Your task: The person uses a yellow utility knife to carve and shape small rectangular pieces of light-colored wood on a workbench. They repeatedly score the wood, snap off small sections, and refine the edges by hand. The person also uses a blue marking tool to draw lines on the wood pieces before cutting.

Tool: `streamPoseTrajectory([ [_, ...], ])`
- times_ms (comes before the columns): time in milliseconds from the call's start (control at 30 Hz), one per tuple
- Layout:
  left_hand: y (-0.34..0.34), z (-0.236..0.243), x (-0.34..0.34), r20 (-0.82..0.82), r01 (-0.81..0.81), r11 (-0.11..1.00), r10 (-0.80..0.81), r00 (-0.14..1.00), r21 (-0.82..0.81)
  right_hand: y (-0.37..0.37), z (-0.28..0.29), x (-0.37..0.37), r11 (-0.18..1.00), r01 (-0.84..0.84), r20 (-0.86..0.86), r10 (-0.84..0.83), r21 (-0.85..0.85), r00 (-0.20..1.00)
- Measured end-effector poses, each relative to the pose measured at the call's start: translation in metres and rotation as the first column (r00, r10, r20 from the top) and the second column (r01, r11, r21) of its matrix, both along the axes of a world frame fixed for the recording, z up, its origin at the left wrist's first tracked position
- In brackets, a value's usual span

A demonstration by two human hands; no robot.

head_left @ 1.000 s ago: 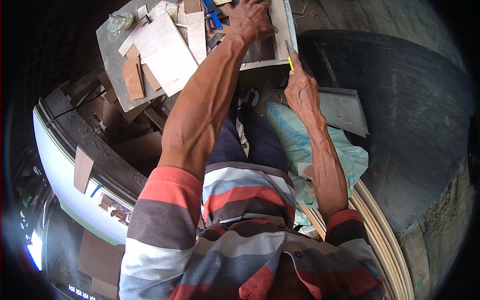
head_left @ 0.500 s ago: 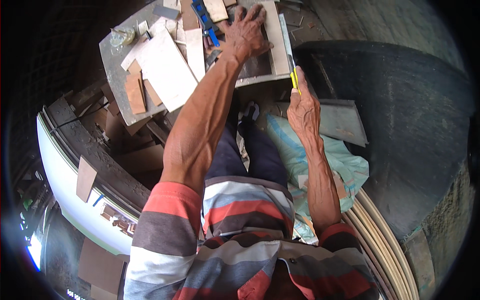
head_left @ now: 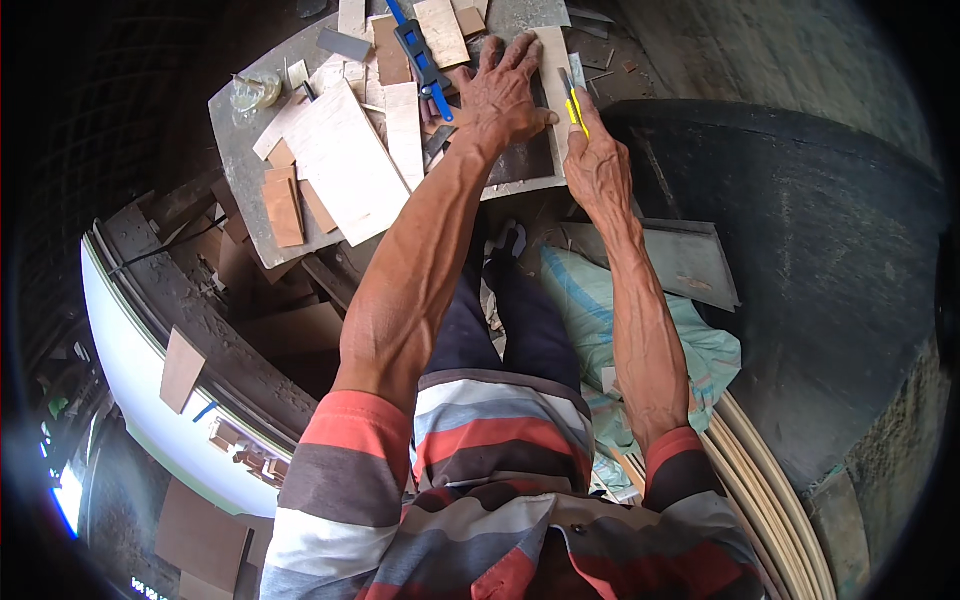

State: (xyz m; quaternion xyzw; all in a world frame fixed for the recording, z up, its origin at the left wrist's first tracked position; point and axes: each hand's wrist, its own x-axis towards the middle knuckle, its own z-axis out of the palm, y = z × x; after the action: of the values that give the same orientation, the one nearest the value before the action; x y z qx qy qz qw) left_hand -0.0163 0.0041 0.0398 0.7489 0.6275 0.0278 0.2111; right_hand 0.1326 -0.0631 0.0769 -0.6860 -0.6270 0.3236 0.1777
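At the board's near right corner: cutting under way.
Left hand [head_left: 503, 95] lies flat, fingers spread, pinning a pale wood strip [head_left: 553, 70] to the grey board [head_left: 240, 170]; right hand [head_left: 597, 150] is clenched round a yellow knife [head_left: 574, 104] on the strip's right edge. Cut pieces [head_left: 345, 160] crowd the left side; this strip looks uncut.

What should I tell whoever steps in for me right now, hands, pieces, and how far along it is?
Left hand: spread flat, pressing a pale wooden strip onto the grey work board.
Right hand: gripping a yellow utility knife, blade at the strip's right edge.
Nearby: blue clamp, large plywood sheet, and small wood offcuts.
Done: several pieces lie cut.
Left: the cut on this strip looks unfinished.
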Motion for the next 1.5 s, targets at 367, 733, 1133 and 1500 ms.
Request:
streamPoseTrajectory([
  [367,0.000,0.002,-0.001,0.002,-0.006,1.000,0.005,1.000,0.006,-0.001,0.008,-0.003,0.999,-0.001,0.032,0.002,-0.036,0.999],
  [733,0.002,0.006,0.001,-0.051,0.003,1.000,-0.003,0.999,0.010,-0.018,-0.012,0.012,0.971,-0.218,0.189,0.197,0.100,0.962],
  [1133,0.015,0.061,0.006,-0.160,0.063,0.953,-0.115,0.980,-0.296,-0.037,0.027,0.008,0.966,-0.169,0.215,0.210,-0.193,0.954],
  [1500,0.013,0.048,0.003,-0.135,0.062,0.973,-0.094,0.986,-0.224,-0.066,0.017,0.013,0.976,-0.093,0.164,0.126,-0.194,0.978],
])
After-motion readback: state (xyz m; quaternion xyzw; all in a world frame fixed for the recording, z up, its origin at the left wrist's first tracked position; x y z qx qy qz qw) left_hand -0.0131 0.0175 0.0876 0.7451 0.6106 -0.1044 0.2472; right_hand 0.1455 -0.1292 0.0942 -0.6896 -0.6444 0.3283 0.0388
